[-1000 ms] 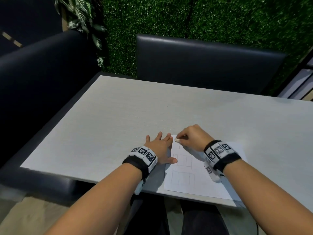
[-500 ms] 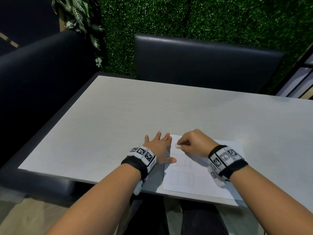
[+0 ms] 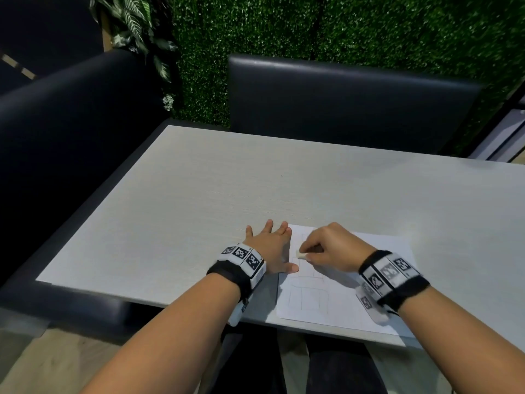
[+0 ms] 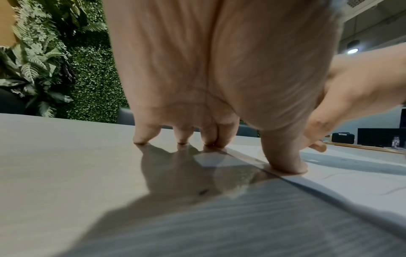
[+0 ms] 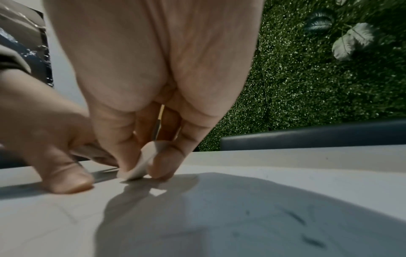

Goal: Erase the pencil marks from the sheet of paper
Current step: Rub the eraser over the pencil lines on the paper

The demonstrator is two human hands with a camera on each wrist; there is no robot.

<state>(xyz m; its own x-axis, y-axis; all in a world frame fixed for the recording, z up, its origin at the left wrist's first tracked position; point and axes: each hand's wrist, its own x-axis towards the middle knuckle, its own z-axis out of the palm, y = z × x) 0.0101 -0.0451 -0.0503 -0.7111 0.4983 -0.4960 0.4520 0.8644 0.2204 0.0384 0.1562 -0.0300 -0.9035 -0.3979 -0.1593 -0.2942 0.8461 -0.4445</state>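
The paper (image 3: 341,305) is lying at the near edge of the table (image 3: 255,194), faint pencil marks (image 3: 308,301) showing on it; the left hand (image 3: 270,251) is resting spread and flat, fingertips on the table, thumb (image 4: 285,156) pressing on the paper's left edge; the right hand (image 3: 331,248) is pinching a white eraser (image 3: 301,255) between thumb and fingers, its lower end touching the paper's upper left part, just beside the left thumb.
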